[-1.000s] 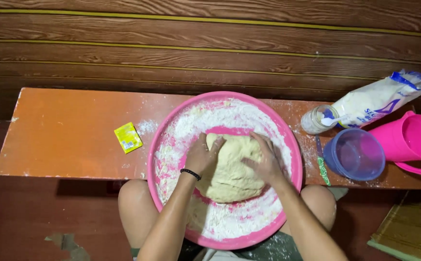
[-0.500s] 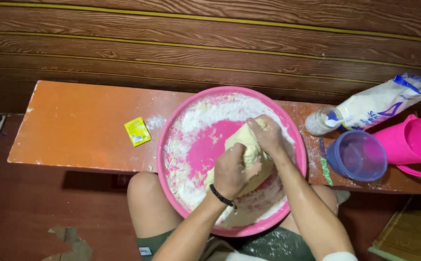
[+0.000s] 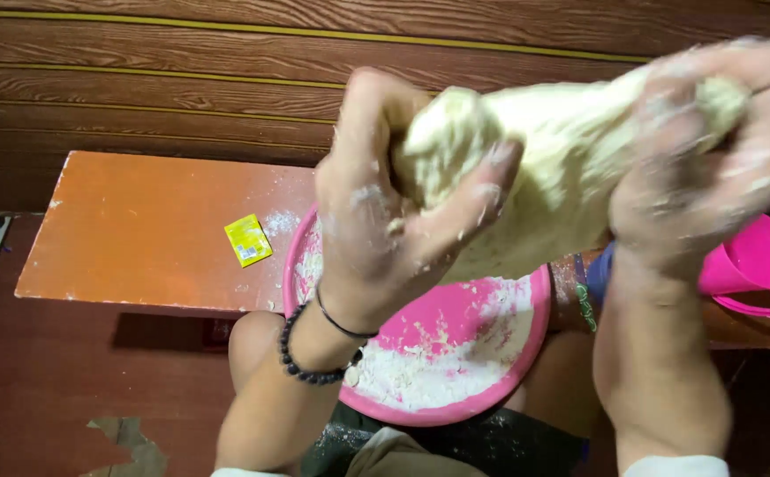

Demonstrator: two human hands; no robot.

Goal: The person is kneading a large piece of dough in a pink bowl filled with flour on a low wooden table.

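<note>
Both hands clamp the dough [image 3: 562, 168] high over the basin [image 3: 456, 411]: left hand [image 3: 385, 221], right hand [image 3: 712, 168]. Sticky, sagging middle; it could tear and drop, maybe onto the bench [image 3: 147, 230].

Both floury hands, left hand [image 3: 385, 221] and right hand [image 3: 712, 168], grip dough [image 3: 553, 150] above pink basin [image 3: 456, 353].

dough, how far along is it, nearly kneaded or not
Done: the flour has come together into one pale dough. In hand: the left hand and right hand grip it, lifted above the pink bowl. Left: its surface looks rough and lumpy, and loose flour lies in the bowl, so it probably needs more kneading.
</note>
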